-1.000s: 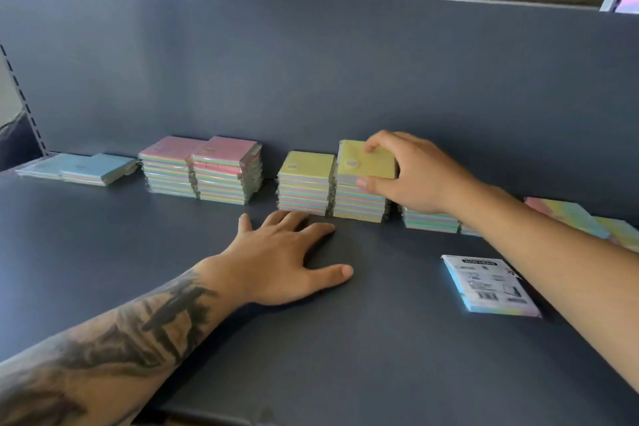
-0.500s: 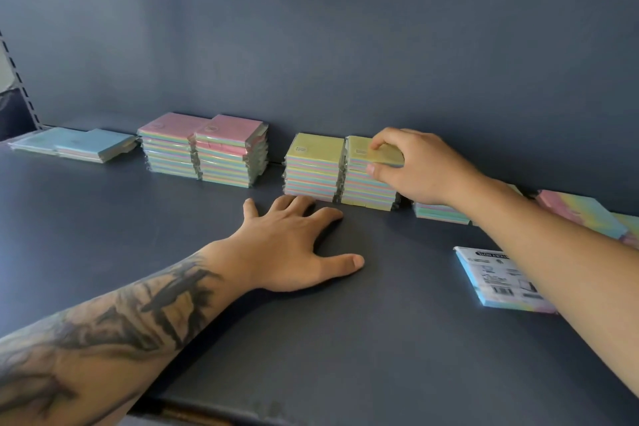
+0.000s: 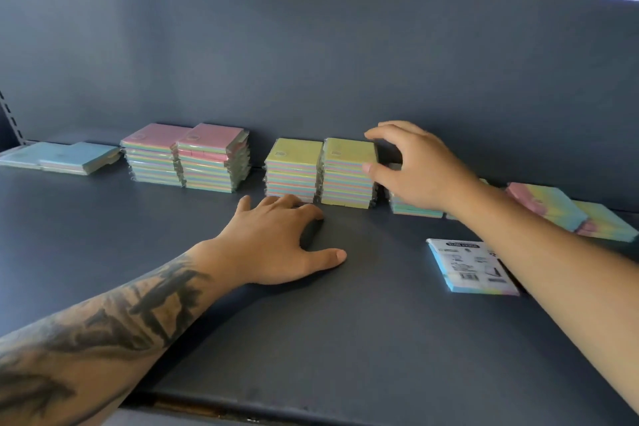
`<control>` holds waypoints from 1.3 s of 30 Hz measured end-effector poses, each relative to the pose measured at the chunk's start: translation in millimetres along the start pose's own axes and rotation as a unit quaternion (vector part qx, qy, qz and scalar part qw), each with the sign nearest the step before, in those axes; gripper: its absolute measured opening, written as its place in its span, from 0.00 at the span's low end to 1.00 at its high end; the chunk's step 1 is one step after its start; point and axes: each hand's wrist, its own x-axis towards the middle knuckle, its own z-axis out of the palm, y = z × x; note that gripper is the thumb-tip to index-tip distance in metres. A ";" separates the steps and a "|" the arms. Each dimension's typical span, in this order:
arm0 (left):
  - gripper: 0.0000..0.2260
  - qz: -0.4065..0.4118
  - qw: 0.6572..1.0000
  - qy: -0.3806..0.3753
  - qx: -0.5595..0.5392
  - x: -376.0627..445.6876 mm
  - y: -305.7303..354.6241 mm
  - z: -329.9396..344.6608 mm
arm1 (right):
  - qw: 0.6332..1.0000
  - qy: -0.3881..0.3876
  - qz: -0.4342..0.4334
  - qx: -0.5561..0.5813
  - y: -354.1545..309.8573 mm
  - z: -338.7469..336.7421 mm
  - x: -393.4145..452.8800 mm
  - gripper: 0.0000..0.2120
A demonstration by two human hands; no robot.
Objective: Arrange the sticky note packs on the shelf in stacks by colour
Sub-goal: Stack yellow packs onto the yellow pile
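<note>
Two yellow-topped stacks of sticky note packs stand side by side at the back of the shelf, the left one [image 3: 294, 162] and the right one [image 3: 347, 180]. My right hand [image 3: 418, 173] arches over the right stack's right edge, index fingertip at the top pack's back corner and thumb on its front corner. My left hand [image 3: 276, 242] lies flat on the shelf [image 3: 345, 339], fingertips touching the foot of the left yellow stack. Two pink-topped stacks [image 3: 186, 156] stand further left.
Flat blue packs [image 3: 79, 156] lie at the far left. A low stack [image 3: 411, 209] sits behind my right wrist. Loose pink and yellow packs [image 3: 553, 207] lie at the right, and one pack lies label up [image 3: 466, 266] under my right forearm. A dark back panel [image 3: 311, 62] closes the shelf.
My right hand set the yellow pack square on the right stack and slid back towards its right edge, fingers spreading wider. My left hand stayed flat on the shelf.
</note>
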 end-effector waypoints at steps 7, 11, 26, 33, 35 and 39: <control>0.31 0.093 0.994 0.000 0.063 5.8 68.8 -2.8 | 0.999 -0.018 0.016 0.021 43.2 -31.9 -98.7 0.03; 0.38 0.126 0.991 -0.030 -0.044 26.9 102.3 -3.2 | 0.990 -0.119 0.037 0.074 70.2 -34.3 -132.1 0.11; 0.21 0.145 0.934 0.022 -0.327 52.9 106.2 29.8 | 0.968 -0.101 0.079 0.217 85.5 -42.3 -147.3 0.09; 0.15 0.157 0.893 -0.013 -0.422 49.9 106.4 27.5 | 0.967 0.039 0.113 0.223 74.6 -31.1 -140.9 0.24; 0.07 0.160 0.907 0.011 -0.388 48.5 109.3 29.8 | 0.962 0.036 0.112 0.246 72.9 -28.6 -140.9 0.21; 0.02 0.099 0.871 0.043 -0.479 49.3 110.6 26.0 | 0.932 0.014 0.127 0.339 70.3 -30.0 -140.4 0.09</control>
